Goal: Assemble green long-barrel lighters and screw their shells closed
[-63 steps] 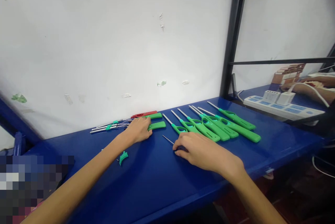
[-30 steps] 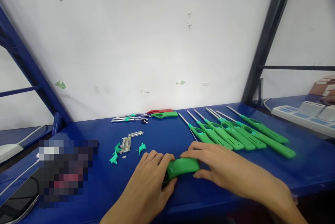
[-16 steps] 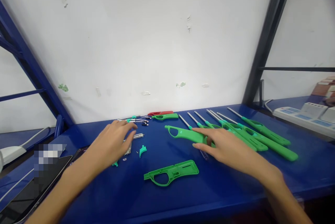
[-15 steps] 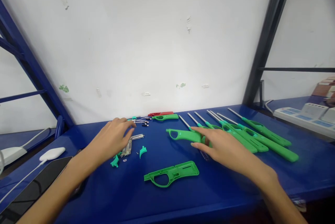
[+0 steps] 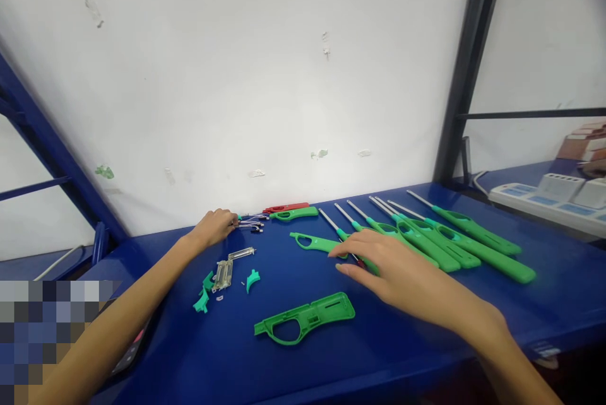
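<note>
My left hand (image 5: 215,228) reaches to the back of the blue table, its fingertips pressed together at the small wired parts (image 5: 250,223); what they grip is too small to make out. My right hand (image 5: 374,260) has thumb and fingers apart, beside a green handle shell (image 5: 313,243) that lies flat. Nearer the front edge rests another green shell (image 5: 326,316), hollow side up. Clear plastic parts (image 5: 223,274) and teal triggers (image 5: 252,279) lie left of the middle.
Several green lighters with metal tubes (image 5: 454,247) lie in a row at the right. A red handle piece (image 5: 288,207) and a green one (image 5: 296,213) lie by the wall. Beyond the dark post is a white power strip (image 5: 534,202).
My left hand has moved back to the wired parts and its fingers have closed. The green shell by my right hand has been lowered and let go.
</note>
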A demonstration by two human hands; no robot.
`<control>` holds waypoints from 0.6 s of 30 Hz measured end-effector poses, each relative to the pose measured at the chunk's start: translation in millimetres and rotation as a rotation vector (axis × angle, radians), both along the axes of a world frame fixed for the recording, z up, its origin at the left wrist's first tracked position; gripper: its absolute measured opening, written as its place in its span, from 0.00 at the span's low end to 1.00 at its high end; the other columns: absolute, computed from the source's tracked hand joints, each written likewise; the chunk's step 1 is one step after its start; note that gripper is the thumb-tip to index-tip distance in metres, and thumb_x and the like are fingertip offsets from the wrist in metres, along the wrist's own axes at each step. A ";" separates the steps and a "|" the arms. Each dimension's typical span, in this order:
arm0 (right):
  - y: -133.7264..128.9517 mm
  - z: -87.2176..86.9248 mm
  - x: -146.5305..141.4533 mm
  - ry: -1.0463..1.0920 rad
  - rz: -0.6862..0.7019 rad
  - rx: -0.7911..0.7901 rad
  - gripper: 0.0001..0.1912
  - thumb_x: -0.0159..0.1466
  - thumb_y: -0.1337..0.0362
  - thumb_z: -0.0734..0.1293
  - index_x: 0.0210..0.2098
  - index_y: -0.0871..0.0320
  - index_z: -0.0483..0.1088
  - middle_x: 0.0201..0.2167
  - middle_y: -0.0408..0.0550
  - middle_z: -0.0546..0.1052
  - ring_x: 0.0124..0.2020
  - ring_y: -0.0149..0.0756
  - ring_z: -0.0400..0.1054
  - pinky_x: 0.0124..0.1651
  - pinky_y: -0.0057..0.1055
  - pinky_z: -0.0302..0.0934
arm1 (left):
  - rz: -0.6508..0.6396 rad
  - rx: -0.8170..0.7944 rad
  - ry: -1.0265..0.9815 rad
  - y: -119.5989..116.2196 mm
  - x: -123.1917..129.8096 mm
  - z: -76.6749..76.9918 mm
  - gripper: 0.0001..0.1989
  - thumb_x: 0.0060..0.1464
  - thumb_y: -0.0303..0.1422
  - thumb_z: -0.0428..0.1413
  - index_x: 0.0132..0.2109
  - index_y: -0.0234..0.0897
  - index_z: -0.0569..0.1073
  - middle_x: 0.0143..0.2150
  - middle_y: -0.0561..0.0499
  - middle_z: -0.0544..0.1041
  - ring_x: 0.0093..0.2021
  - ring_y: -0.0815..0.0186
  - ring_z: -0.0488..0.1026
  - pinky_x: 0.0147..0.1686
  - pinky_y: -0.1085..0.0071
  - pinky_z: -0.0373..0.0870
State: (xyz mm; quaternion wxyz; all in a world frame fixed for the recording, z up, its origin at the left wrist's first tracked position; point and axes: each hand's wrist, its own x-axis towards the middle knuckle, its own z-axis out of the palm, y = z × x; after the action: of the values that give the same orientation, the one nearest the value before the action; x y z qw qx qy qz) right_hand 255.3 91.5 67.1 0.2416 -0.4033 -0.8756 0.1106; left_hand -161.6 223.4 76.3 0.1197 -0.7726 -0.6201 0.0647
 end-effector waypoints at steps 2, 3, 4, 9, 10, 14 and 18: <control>-1.9 1.1 -1.5 0.006 0.014 0.000 0.16 0.78 0.53 0.62 0.56 0.47 0.78 0.54 0.47 0.82 0.55 0.47 0.75 0.59 0.44 0.67 | -0.033 0.001 0.008 -2.8 -1.4 1.5 0.19 0.70 0.39 0.61 0.61 0.37 0.74 0.60 0.42 0.76 0.55 0.55 0.78 0.53 0.52 0.79; -2.8 1.5 -1.6 0.009 0.016 0.001 0.16 0.78 0.53 0.62 0.56 0.47 0.79 0.53 0.47 0.82 0.54 0.46 0.75 0.59 0.44 0.67 | -0.048 0.006 0.010 -4.9 -1.4 2.9 0.19 0.70 0.40 0.61 0.61 0.37 0.74 0.60 0.42 0.76 0.54 0.55 0.78 0.53 0.52 0.79; -3.7 2.0 -1.3 0.011 0.019 0.001 0.16 0.78 0.53 0.62 0.55 0.47 0.79 0.53 0.47 0.82 0.53 0.46 0.76 0.58 0.44 0.67 | -0.060 0.015 0.011 -7.3 -1.0 5.2 0.19 0.70 0.40 0.61 0.61 0.36 0.74 0.60 0.42 0.77 0.54 0.55 0.78 0.52 0.52 0.79; -11.6 4.9 -1.2 0.013 0.045 -0.027 0.17 0.77 0.50 0.62 0.56 0.45 0.79 0.55 0.46 0.82 0.56 0.47 0.76 0.60 0.43 0.67 | -0.120 0.127 -0.021 -30.5 4.1 34.2 0.18 0.70 0.40 0.61 0.60 0.36 0.75 0.59 0.43 0.77 0.53 0.55 0.79 0.52 0.52 0.79; -13.3 5.1 -3.1 0.011 0.050 -0.049 0.17 0.77 0.49 0.62 0.56 0.44 0.79 0.56 0.45 0.82 0.57 0.47 0.75 0.61 0.44 0.67 | -0.135 0.165 -0.035 -39.4 5.8 42.5 0.17 0.70 0.40 0.61 0.59 0.36 0.75 0.58 0.43 0.78 0.53 0.55 0.79 0.53 0.51 0.78; -18.7 0.8 -17.4 -0.028 0.131 -0.176 0.21 0.75 0.46 0.66 0.63 0.42 0.75 0.61 0.44 0.79 0.61 0.48 0.73 0.64 0.43 0.65 | -0.211 0.320 -0.129 -96.5 21.9 64.5 0.17 0.76 0.38 0.45 0.57 0.37 0.75 0.53 0.41 0.79 0.53 0.52 0.78 0.58 0.50 0.74; -25.4 -17.3 -25.8 -0.072 0.228 -0.166 0.17 0.75 0.55 0.68 0.62 0.45 0.76 0.58 0.46 0.79 0.58 0.44 0.74 0.63 0.39 0.66 | -0.326 0.440 -0.338 -174.7 52.8 43.2 0.16 0.76 0.42 0.46 0.57 0.43 0.75 0.52 0.46 0.80 0.48 0.58 0.81 0.49 0.63 0.78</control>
State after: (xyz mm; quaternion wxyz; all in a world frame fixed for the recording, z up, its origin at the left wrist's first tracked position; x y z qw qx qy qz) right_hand 229.5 66.1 49.8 0.1617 -0.3236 -0.9117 0.1947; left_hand -108.8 48.7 119.5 0.1878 -0.8173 -0.4984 -0.2201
